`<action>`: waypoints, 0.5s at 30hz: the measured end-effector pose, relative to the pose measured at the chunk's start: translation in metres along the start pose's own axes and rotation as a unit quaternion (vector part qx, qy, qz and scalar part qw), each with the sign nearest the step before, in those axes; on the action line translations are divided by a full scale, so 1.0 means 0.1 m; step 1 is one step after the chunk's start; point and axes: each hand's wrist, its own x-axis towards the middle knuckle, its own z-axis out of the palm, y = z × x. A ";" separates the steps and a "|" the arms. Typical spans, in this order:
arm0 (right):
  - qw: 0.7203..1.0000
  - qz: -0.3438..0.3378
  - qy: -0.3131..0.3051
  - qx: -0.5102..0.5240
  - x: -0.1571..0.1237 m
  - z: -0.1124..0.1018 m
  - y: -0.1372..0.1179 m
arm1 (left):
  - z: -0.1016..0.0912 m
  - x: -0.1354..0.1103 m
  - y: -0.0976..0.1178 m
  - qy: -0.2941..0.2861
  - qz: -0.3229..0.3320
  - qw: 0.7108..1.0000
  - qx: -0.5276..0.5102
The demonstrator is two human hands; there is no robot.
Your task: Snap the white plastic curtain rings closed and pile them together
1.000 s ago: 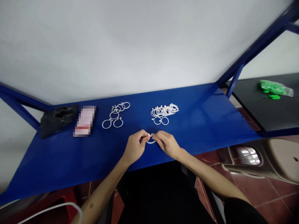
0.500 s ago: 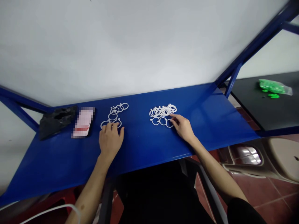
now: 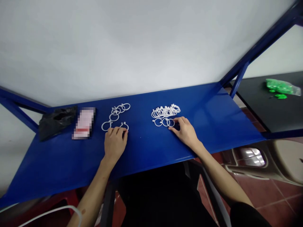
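Observation:
Two groups of white plastic rings lie on the blue shelf [image 3: 213, 119]. The left group [image 3: 115, 115] is a loose string of several rings. My left hand [image 3: 115, 143] lies flat just below it, fingers stretched out, fingertips touching the nearest ring [image 3: 123, 126]. The right group is a denser pile [image 3: 165, 112]. My right hand [image 3: 186, 131] rests at that pile's near edge, thumb and fingers curled in a pinch around a single ring [image 3: 170, 122].
A crumpled black bag [image 3: 56, 121] and a blurred pink packet [image 3: 84, 123] lie at the shelf's left end. A white wall stands right behind the shelf. To the right, a black table [image 3: 267, 107] holds a green bag [image 3: 281, 86]. A beige chair [image 3: 272, 160] stands below.
A second ago both hands held one ring together at the shelf's front. They have parted: the left set it down by the left group, the right reached to the pile.

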 end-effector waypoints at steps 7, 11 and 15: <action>1.000 0.008 -0.002 0.027 0.09 -0.02 0.03 | -0.05 0.09 0.21 -0.013 0.028 0.997 -0.075; 0.998 0.013 0.029 0.050 0.01 -0.09 -0.14 | -0.09 0.05 0.40 0.023 0.074 0.991 -0.105; 0.972 0.014 -0.057 0.227 -0.09 -0.03 -0.49 | -0.12 -0.03 0.69 0.063 0.166 0.978 -0.112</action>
